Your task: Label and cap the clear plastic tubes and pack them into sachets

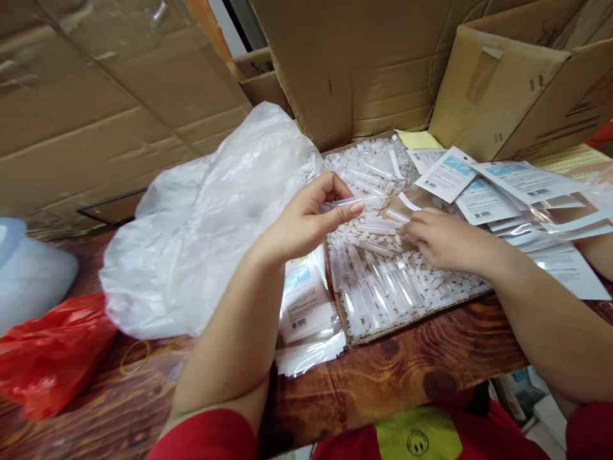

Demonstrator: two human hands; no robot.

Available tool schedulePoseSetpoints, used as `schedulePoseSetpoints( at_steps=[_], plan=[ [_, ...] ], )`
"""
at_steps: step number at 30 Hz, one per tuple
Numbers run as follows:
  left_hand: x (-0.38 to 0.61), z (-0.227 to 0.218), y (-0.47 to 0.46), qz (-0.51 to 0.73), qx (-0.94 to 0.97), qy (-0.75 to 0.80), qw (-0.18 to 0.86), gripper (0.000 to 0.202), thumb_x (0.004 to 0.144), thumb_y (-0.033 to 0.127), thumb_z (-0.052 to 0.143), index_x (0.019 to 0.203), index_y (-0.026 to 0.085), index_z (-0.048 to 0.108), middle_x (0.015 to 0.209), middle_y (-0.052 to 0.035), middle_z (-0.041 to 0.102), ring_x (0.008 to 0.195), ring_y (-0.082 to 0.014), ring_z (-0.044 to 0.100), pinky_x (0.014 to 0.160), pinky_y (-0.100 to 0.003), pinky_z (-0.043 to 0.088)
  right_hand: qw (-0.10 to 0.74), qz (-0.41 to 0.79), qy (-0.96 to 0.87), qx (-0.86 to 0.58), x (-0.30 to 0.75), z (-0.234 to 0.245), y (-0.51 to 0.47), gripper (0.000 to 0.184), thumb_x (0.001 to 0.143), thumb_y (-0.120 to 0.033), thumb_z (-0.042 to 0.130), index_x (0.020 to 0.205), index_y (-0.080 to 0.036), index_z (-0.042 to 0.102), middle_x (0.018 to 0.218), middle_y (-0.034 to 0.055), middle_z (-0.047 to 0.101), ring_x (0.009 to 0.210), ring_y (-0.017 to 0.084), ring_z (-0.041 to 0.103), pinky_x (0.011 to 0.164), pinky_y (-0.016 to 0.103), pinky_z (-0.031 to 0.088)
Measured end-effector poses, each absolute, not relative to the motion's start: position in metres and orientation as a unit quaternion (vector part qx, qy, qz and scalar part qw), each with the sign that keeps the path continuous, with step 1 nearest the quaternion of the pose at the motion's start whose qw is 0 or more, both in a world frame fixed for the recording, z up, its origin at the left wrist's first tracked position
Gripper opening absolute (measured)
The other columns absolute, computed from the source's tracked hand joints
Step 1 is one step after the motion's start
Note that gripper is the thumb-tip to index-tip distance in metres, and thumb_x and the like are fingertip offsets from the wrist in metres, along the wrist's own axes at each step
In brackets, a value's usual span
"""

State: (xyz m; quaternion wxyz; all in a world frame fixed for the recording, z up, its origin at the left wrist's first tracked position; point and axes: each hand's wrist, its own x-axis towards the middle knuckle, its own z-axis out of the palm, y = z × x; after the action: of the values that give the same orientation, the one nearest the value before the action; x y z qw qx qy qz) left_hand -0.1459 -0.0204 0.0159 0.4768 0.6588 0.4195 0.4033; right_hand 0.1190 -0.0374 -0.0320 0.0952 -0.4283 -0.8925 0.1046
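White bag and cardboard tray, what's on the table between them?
In the head view, a stack of printed packets lies there, partly behind the left forearm.

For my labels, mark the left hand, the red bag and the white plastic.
Left hand [305,221], head view: near the thumb base.
Red bag [53,350], head view: crumpled middle.
White plastic [208,230], head view: broad middle.

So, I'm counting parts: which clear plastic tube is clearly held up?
The clear plastic tube pinched in the left hand; the front row of tubes lies in the brown cardboard tray.
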Motion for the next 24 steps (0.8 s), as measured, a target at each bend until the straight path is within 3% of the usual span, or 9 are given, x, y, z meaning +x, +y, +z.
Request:
schedulePoseSetpoints(
  at_steps=[2, 5, 8, 13, 18, 24],
  plan=[
    [-0.144, 0.017, -0.022, 0.363, 0.671, 0.388, 0.517, 0.047, 0.071, 0.055, 0.089, 0.081, 0.021, 0.058, 0.068, 0.0018, 0.055, 0.061, -0.0117, 0.051, 0.053, -0.027, 0.037, 0.232, 0.157, -0.865, -0.416, 0.121, -0.025, -0.037, 0.024, 0.089, -0.014, 0.060, 0.108, -0.021, 0.073, 0.108, 0.0102, 0.070, 0.098, 0.025, 0.067, 0.089, 0.040, 0.056],
    [-0.141, 0.016, -0.021, 0.330, 0.653, 0.349, 0.585, 0.047, 0.074, 0.055, 0.087, 0.082, 0.021, 0.055, 0.060, 0.0059, 0.048, 0.047, -0.0066, 0.037, 0.046, -0.025, 0.025, 0.447, 0.216, -0.777, -0.387, 0.118, -0.017, -0.039, 0.012, 0.090, -0.027, 0.069, 0.101, -0.026, 0.072, 0.099, 0.0042, 0.071, 0.085, 0.019, 0.067, 0.081, 0.036, 0.058],
    [-0.137, 0.010, -0.019, 0.319, 0.627, 0.328, 0.630, 0.050, 0.073, 0.055, 0.088, 0.080, 0.021, 0.052, 0.055, 0.0086, 0.042, 0.043, -0.0038, 0.028, 0.043, -0.022, 0.018, 0.560, 0.234, -0.704, -0.368, 0.108, -0.016, -0.044, 0.013, 0.086, -0.033, 0.077, 0.094, -0.026, 0.071, 0.093, 0.0034, 0.072, 0.086, 0.020, 0.068, 0.080, 0.036, 0.060],
    [-0.130, 0.003, -0.021, 0.303, 0.614, 0.320, 0.655, 0.051, 0.075, 0.058, 0.085, 0.081, 0.022, 0.050, 0.055, 0.0090, 0.041, 0.042, -0.0036, 0.029, 0.042, -0.020, 0.019, 0.586, 0.255, -0.672, -0.374, 0.093, -0.020, -0.054, 0.017, 0.085, -0.038, 0.080, 0.090, -0.025, 0.070, 0.091, 0.0040, 0.074, 0.086, 0.021, 0.070, 0.078, 0.038, 0.062],
    [-0.129, 0.004, -0.023, 0.302, 0.623, 0.312, 0.651, 0.050, 0.077, 0.057, 0.084, 0.080, 0.022, 0.048, 0.057, 0.0086, 0.041, 0.042, -0.0036, 0.028, 0.041, -0.020, 0.018, 0.612, 0.201, -0.676, -0.358, 0.096, -0.017, -0.056, 0.009, 0.086, -0.027, 0.078, 0.091, -0.028, 0.072, 0.091, 0.0029, 0.074, 0.087, 0.021, 0.070, 0.079, 0.038, 0.061],
    [-0.127, 0.003, -0.024, 0.291, 0.650, 0.316, 0.627, 0.051, 0.077, 0.058, 0.083, 0.081, 0.021, 0.049, 0.059, 0.0081, 0.044, 0.046, -0.0038, 0.030, 0.044, -0.021, 0.021, 0.536, 0.142, -0.754, -0.351, 0.104, -0.012, -0.057, 0.009, 0.089, -0.026, 0.074, 0.096, -0.032, 0.075, 0.096, 0.0037, 0.077, 0.089, 0.025, 0.071, 0.087, 0.046, 0.059]
  ],
)
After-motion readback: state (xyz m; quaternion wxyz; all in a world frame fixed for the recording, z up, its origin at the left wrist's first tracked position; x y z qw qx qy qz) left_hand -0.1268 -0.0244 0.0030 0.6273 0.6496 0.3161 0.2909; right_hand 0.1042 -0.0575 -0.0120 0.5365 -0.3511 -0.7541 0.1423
